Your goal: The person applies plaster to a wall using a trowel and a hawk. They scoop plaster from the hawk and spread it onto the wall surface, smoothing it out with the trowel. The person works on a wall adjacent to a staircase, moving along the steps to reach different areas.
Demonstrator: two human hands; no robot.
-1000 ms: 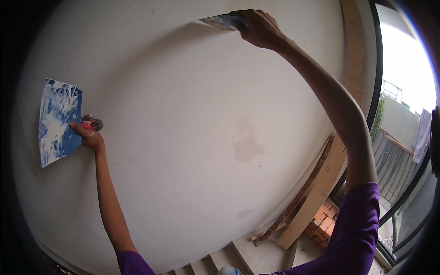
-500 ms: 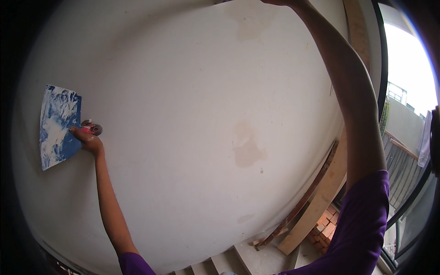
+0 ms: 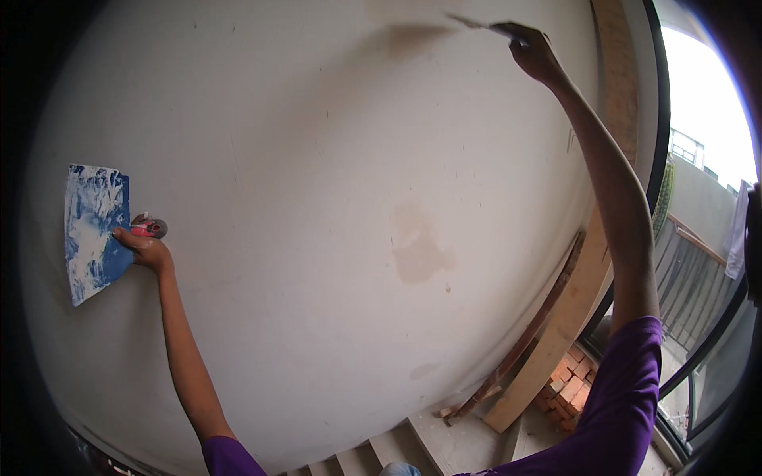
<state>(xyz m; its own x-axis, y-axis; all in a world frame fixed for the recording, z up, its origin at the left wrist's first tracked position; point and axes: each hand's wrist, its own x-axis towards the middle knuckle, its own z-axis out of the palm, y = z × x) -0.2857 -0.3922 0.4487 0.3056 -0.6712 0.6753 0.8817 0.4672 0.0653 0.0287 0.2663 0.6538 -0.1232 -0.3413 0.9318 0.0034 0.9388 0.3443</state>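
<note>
My left hand (image 3: 148,252) is closed round a wide putty knife (image 3: 97,230) with a blue blade smeared with white filler; its red and grey handle end sticks out beside the fingers. The blade stands out at the far left, in front of the pale wall (image 3: 262,262). High at the upper right, my right hand (image 3: 536,62) grips a thinner putty knife (image 3: 476,24), seen nearly edge-on, its tip pointing left. A dark shadow lies on the wall beside that tip. I cannot tell whether the blade touches the wall. A beige damp-looking patch (image 3: 421,252) marks the wall's middle.
Concrete steps (image 3: 389,444) run along the wall's foot. Long wooden planks (image 3: 548,341) lean at the right, near stacked orange bricks (image 3: 567,389). A dark-framed window (image 3: 663,95) stands at the far right, with cloth hanging outside.
My right hand and its putty knife have come down into view from the upper edge. My left hand with its putty knife has shifted slightly left and down in the picture.
</note>
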